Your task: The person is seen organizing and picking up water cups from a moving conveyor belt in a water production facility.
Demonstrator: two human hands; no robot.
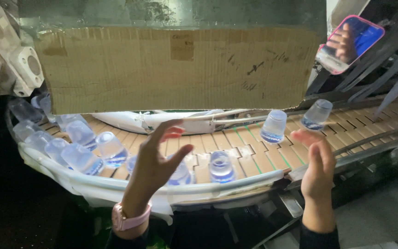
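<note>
Small clear plastic cups with blue lids ride upside down on a curved tan slat conveyor [245, 145]. My left hand [155, 163], with a pink watch on its wrist, is spread open over one cup [180, 174] near the front rail and holds nothing. My right hand [318, 163] is raised with fingers apart, just below a tilted cup [316, 115] at the right. Another cup [273, 126] stands between them further back, and one cup [220, 167] sits by the front rail.
Several cups [81, 147] crowd the left bend of the belt. A large cardboard sheet [176, 67] hangs over the back. A phone in a pink case [350, 44] is propped at top right. White rails [130, 186] edge the conveyor.
</note>
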